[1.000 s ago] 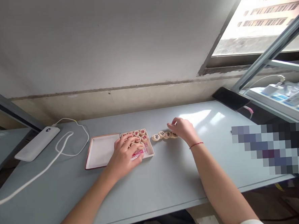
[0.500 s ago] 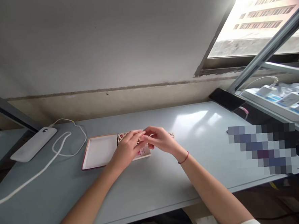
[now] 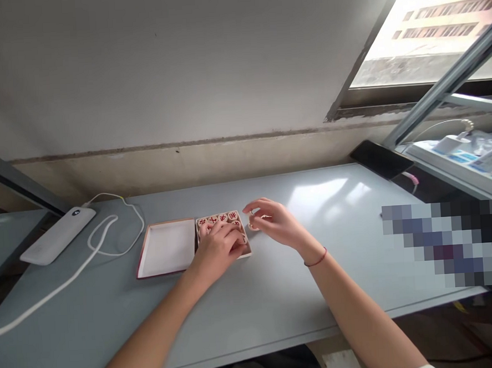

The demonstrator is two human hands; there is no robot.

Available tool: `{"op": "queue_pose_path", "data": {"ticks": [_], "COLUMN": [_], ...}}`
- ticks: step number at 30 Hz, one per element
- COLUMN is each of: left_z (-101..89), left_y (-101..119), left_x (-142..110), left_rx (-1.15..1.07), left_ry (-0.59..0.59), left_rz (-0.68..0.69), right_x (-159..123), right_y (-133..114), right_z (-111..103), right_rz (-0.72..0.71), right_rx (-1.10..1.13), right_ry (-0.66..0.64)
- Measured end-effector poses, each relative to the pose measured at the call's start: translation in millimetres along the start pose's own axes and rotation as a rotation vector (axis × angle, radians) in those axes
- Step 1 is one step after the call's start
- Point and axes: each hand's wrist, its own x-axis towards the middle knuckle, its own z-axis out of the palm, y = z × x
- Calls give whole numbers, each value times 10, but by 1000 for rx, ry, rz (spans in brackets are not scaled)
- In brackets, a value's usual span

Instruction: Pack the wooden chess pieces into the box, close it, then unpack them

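Note:
A shallow box holds rows of round Chinese chess pieces marked with red characters. My left hand lies over the box with bent, spread fingers. Its fingertips touch the pieces, and it covers the middle and near part of the box. Just right of the box is my right hand, its fingers curved and apart. Beneath its thumb and fingers a pale round chess piece partly shows. The hand hides whatever else lies there. Left of the box sits the lid, white inside with a reddish edge.
A white power bank-like device lies at the left with a white cable looping across the grey table. A black phone rests at the back right, near a shelf with white boxes. A blurred patch covers the right side.
My hands have come apart from over the box. The right hand has moved right, off the box, and the left has lowered onto the pieces. More red-marked pieces now show.

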Motion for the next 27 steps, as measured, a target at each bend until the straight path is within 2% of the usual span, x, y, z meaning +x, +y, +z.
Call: {"op": "queue_pose_path", "data": {"ticks": [4,12,27], "left_z": [-32,-194,-168], "left_y": [-74,-326,-356], "left_x": [-12,-12,-20], "left_rx": [38,104,121], "left_ry": [17,68,52], "left_rz": [-4,-118,-133], "right_x": [-51,-116,-68], "right_y": [-20,-71,12], "right_z": [9,163,300], "right_rz": [-122,-283,-298], "right_rx": [-194,-491,-748], "right_ry": [-57,-221,-166]}}
